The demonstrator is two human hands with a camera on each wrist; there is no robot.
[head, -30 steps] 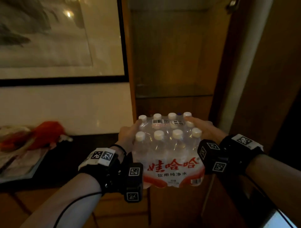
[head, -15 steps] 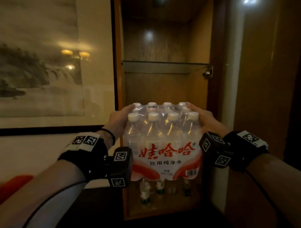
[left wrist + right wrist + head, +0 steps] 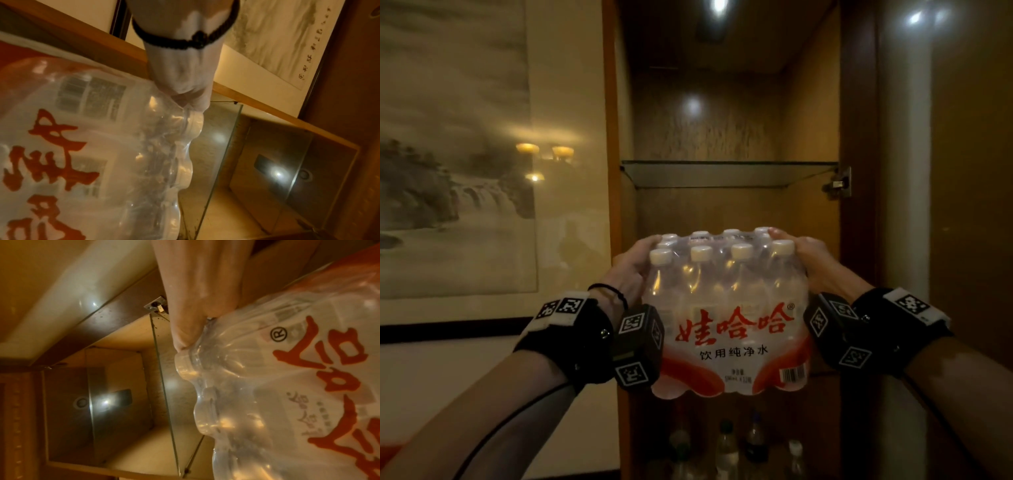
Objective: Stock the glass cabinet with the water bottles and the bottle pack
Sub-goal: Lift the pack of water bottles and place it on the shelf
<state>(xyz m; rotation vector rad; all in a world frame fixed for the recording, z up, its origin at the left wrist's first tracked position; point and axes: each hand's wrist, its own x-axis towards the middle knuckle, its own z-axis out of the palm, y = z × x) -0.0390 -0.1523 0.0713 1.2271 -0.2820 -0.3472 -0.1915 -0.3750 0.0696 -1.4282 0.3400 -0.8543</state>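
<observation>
A shrink-wrapped bottle pack [image 3: 729,315] with white caps and red lettering hangs in the air before the open glass cabinet. My left hand [image 3: 631,270] grips its upper left side and my right hand [image 3: 813,260] grips its upper right side. The wrist views show the bottle pack [image 3: 92,146] [image 3: 298,386] with fingers [image 3: 185,91] [image 3: 185,331] curled over its top corners. The pack sits below the glass shelf [image 3: 729,174]. Several loose water bottles [image 3: 726,448] stand on the cabinet floor beneath the pack.
The cabinet has a wooden left frame [image 3: 611,205] and a dark right post with a metal hinge [image 3: 840,185]. A framed ink painting [image 3: 458,154] hangs on the wall to the left. The upper compartment above the glass shelf holds nothing visible.
Both hands have lifted the pack from counter height up in front of the cabinet opening, and my view has tilted up. The grip on both sides is unchanged.
</observation>
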